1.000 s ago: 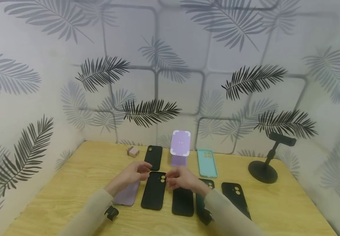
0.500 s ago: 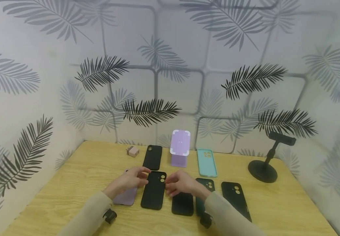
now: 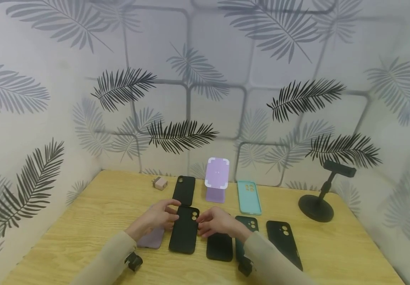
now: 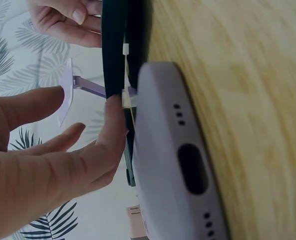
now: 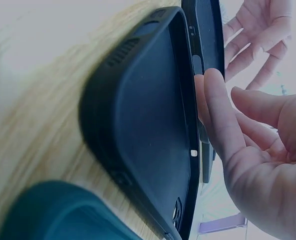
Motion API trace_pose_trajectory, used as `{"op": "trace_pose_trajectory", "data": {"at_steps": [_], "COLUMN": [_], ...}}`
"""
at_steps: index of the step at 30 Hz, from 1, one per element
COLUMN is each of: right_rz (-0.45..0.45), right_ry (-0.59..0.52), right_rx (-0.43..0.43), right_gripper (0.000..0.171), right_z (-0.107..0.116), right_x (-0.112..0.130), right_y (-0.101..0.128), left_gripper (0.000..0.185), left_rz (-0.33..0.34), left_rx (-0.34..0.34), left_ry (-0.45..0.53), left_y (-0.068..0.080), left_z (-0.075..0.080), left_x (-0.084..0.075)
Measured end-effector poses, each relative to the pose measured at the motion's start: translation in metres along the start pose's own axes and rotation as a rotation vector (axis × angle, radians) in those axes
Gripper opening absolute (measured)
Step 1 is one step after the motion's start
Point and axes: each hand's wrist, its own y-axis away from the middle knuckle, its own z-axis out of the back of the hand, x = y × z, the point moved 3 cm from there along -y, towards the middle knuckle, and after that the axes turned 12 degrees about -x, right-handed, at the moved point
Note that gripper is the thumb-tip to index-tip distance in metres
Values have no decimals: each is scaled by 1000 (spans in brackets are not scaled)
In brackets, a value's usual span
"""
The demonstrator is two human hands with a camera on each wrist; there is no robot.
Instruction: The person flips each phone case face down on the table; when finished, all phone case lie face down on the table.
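Observation:
A black phone case (image 3: pixel 183 237) with a camera cutout lies on the table between my hands. My left hand (image 3: pixel 157 217) is at its left side; in the left wrist view a fingertip meets the dark case (image 4: pixel 113 50), with the thumb held apart. My right hand (image 3: pixel 217 222) is at its right edge, and in the right wrist view the fingertips touch the case's rim. Beneath the left hand is a lilac phone case (image 3: pixel 152 239). Another black case (image 5: pixel 148 110), inner side up, lies below the right hand. A dark green case (image 3: pixel 242 221) is partly hidden by the right wrist.
Behind are a black case (image 3: pixel 184 190), a lilac stand (image 3: pixel 217 174), a turquoise case (image 3: pixel 249 201) and a charger plug (image 3: pixel 161 183). To the right lie another black case (image 3: pixel 284 245) and a black round-based stand (image 3: pixel 316 208). A patterned wall backs the wooden table.
Both hands have come down and slightly nearer, to the sides of the middle black case. That case has barely shifted. The other things stay where they were.

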Motion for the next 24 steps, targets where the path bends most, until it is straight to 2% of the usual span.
{"op": "trace_pose_trajectory", "data": {"at_steps": [4,15,18,24], "right_rz": [3,6,2,-24], "right_ry": [-1,-37,-37,-74], "right_rx": [-4,-21,-14,29], "right_gripper": [27,29,30,33], "right_z": [-1,-7,-8,-12], "right_x": [-1,-4,-3,-2], "right_y": [0,-1,0,1], "left_gripper": [51,56,62,68], "left_rz": [6,59,67,41], "left_rx": [-8,28,44,104], "left_ry": [42,155,201,264], "left_y": [-1,2,1,1], "left_z": [3,4,3,2], "left_x": [-1,1,1,0]}}
